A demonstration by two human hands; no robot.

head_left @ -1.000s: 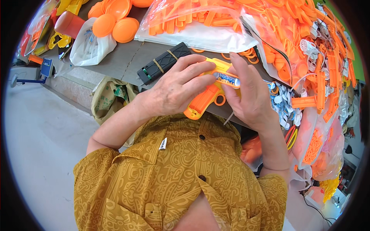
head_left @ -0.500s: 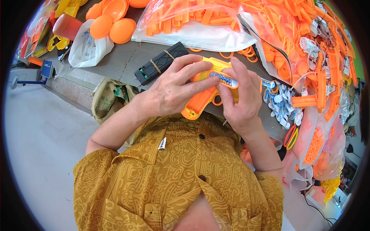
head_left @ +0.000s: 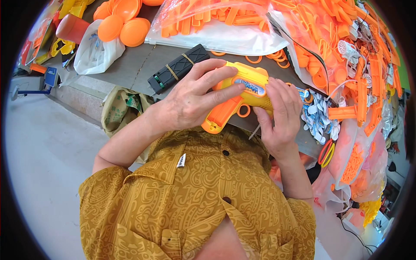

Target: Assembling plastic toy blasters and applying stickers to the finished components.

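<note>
A yellow and orange plastic toy gun [head_left: 253,74] is held up between my two hands, above the table's near edge. My left hand [head_left: 190,97] grips its left side, one finger laid along the oval blue-and-white sticker [head_left: 250,88]. The orange handle [head_left: 224,113] hangs open and hollow toward me, next to an orange ring-shaped trigger [head_left: 243,111]. On the other end, my right hand [head_left: 282,113] closes its fingertips and thumb round the yellow body. My fingers hide parts of the toy's ends.
A black ridged bar with rubber bands [head_left: 178,69] lies left of the toy. Behind are a bag of orange parts [head_left: 216,39] and orange round caps [head_left: 110,28]. Loose stickers [head_left: 318,115], scissors with red and yellow handles [head_left: 327,154] and wired orange parts [head_left: 362,93] are at right.
My right hand has slid rightward and down, and its thumb has come off the sticker to the toy's edge. More of the sticker and trigger shows now. My left hand keeps its grip.
</note>
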